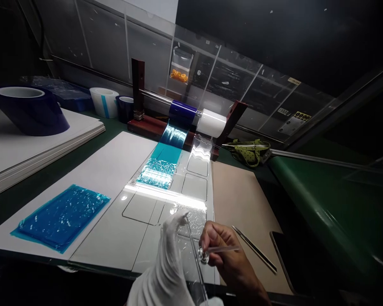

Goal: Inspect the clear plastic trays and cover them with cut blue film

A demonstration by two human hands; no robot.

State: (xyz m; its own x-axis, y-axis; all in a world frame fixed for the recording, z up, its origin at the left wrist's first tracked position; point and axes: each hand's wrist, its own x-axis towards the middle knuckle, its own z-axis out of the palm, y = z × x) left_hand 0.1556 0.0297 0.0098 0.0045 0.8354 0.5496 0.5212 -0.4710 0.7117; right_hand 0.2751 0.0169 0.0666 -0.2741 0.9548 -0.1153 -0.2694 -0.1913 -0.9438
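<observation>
My left hand [166, 263], in a white glove, grips a thin clear panel [194, 250] seen almost edge-on, with a gloved fingertip also showing at its lower end. Close beside it, my bare right hand [223, 250] has its fingers closed on a small clear piece with a round, curled end [203, 255] and a straight translucent strip; its exact kind I cannot make out. Beneath both hands lies a clear board with outlined rectangles [143, 208]. On it rest the pulled-out ends of a blue film [162, 165] and a clear film [193, 219].
A wooden stand [138, 91] carries a blue film roll [182, 111] and a white roll [212, 122]. Blue film-covered sheets [62, 216] lie left. Tweezers [255, 250] and a phone [282, 259] lie right. A large tape roll [35, 112] sits on stacked white sheets [44, 155].
</observation>
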